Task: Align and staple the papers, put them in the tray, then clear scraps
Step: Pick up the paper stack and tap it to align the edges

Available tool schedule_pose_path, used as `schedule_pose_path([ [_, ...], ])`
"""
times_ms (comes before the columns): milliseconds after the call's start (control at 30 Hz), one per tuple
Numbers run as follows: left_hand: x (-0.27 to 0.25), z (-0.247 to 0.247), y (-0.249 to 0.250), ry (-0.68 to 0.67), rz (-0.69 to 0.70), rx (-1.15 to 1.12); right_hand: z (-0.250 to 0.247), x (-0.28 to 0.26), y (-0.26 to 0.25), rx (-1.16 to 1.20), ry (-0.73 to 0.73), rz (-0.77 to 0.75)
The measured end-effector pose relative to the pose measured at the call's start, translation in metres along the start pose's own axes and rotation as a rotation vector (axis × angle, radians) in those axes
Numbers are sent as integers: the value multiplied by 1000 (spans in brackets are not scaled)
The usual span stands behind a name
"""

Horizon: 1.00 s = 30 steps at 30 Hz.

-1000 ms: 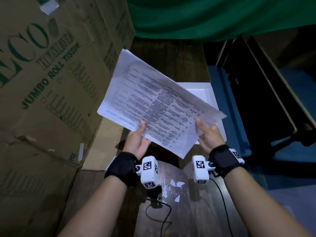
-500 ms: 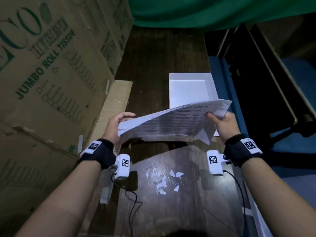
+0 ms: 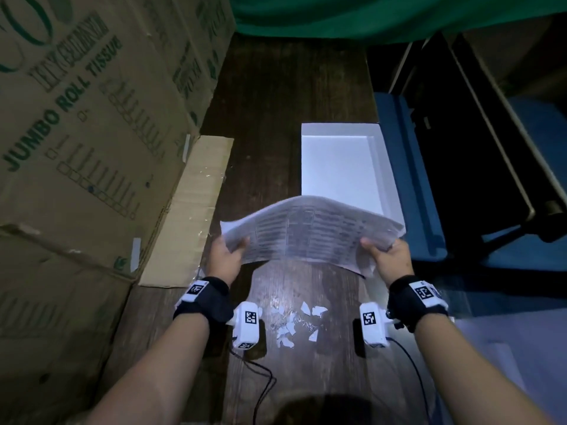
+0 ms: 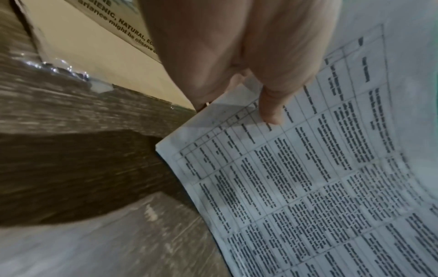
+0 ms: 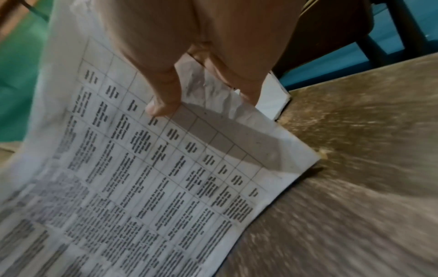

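A: Hands first. What's each one doing?

B: Left hand [image 3: 225, 256] pinches the left edge of the papers [image 3: 310, 231], thumb on top; the left wrist view shows the thumb [image 4: 272, 105] pressed on the printed page, fingers under the sheet. Right hand [image 3: 389, 256] does the same on the right edge: thumb [image 5: 163, 97] on top, other fingers curled under a crumpled corner.

A: So both are gripping the papers?

B: Yes, both clamp the same stack. It's held off the table [image 3: 276, 87], bowed upward in the middle, printed side up. Text is a grid table, too blurred to read.

A: Where are the papers relative to the tray?

B: The tray [image 3: 383, 167] is a white shallow box lying on the table beyond the hands. The far edge of the papers overlaps the tray's near end in the head view; they're above it, not in it. Nothing visible in the part of the tray that shows.

A: Stapled?

B: Can't tell, no staple visible in any view.

A: Scraps?

B: Small white scraps [image 3: 294, 320] lie on the table between the two wrists, nearer the person than the papers, well apart from the tray.

A: Surroundings?

B: Big cardboard box [image 3: 92, 133] on the left, printed "JUMBO ROLL TISSUE", with a flap [image 3: 190, 210] lying flat on the table just beside the left hand. Green cloth [image 3: 368, 13] at the back. Blue chair [image 3: 408, 179] off the table's right edge.
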<state>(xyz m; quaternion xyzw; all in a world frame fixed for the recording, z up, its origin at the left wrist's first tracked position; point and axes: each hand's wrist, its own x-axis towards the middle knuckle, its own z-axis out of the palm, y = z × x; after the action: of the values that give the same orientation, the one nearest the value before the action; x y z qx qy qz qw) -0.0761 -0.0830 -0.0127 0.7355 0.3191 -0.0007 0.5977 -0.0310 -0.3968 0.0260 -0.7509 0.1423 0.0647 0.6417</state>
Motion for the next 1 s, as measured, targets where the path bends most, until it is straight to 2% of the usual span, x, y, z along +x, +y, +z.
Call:
schedule_pose_path([
  [67,-18,0,32,20,1,-37,3,2,-4,25,16,-9],
  [133,-21,1,41,27,15,-73,5,3,-11,45,40,-23],
  [400,-30,8,27,42,-52,-47,8,-8,-7,-21,63,-3],
  [533,-26,4,43,-13,52,15,5,-6,-22,32,16,53],
  [633,-22,-6,80,-74,145,64,-6,-3,-39,129,55,47],
  [700,-19,-13,110,-121,225,155,-14,4,-49,18,147,-39],
  [767,-20,-19,142,-155,306,282,-12,4,-70,-151,188,-193],
  [867,-26,-19,181,-158,449,482,14,-7,-118,-419,85,-488],
  [1000,-40,-4,217,-95,594,720,60,-23,-177,-475,-115,-720],
])
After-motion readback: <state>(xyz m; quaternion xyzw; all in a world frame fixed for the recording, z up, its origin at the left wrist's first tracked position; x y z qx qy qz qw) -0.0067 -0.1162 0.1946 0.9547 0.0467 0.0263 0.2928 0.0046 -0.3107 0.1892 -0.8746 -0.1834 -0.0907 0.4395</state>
